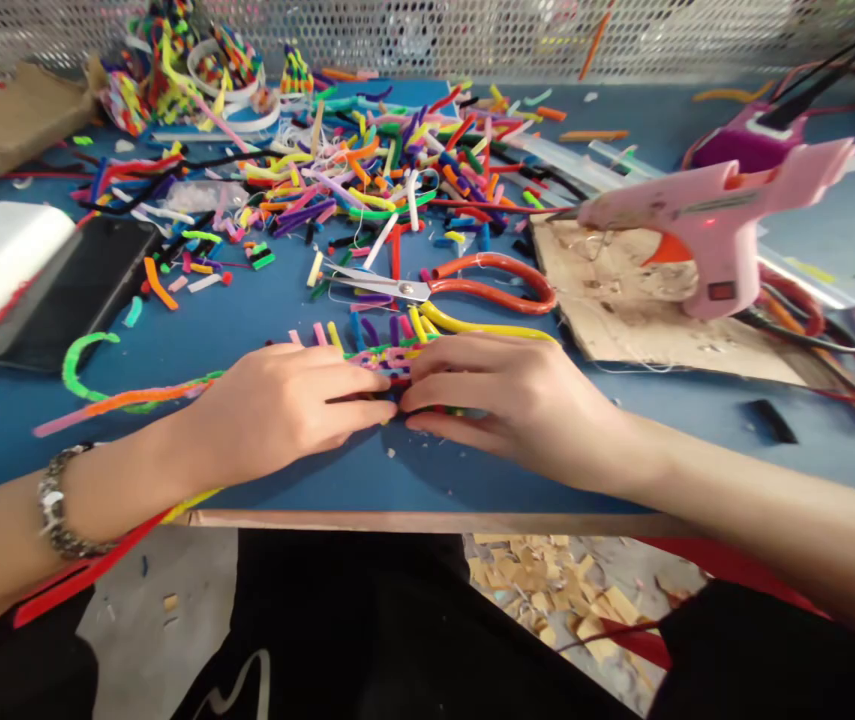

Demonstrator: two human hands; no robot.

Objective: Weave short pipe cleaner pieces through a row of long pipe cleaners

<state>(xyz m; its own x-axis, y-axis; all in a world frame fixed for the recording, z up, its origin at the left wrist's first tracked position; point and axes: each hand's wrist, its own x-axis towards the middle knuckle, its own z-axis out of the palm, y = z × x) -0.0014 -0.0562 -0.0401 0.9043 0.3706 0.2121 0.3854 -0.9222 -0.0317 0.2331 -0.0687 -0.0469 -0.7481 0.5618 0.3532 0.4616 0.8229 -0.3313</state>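
A multicoloured woven strip of pipe cleaners point(389, 360) lies near the table's front edge, its short pink, blue, purple and yellow ends pointing away from me. My left hand point(284, 405) is closed over its left part, fingertips pressed to the weave. From the right, my right hand point(517, 400) grips the same strip, with its fingertips almost meeting those of the left. Both palms hide much of the piece. Long orange and pink pipe cleaners point(134, 397) trail out left, and a yellow one point(483, 325) runs behind my right fingers. Orange-handled scissors point(487, 285) lie just beyond, blades partly apart.
Cut pipe cleaners point(397, 160) are heaped at the back. A pink glue gun point(719, 225) rests over stained cardboard point(607, 320) on the right. On the left are a black phone point(74, 300) and a white box-shaped object point(3, 265). Perforated metal mesh point(434, 40) stands behind.
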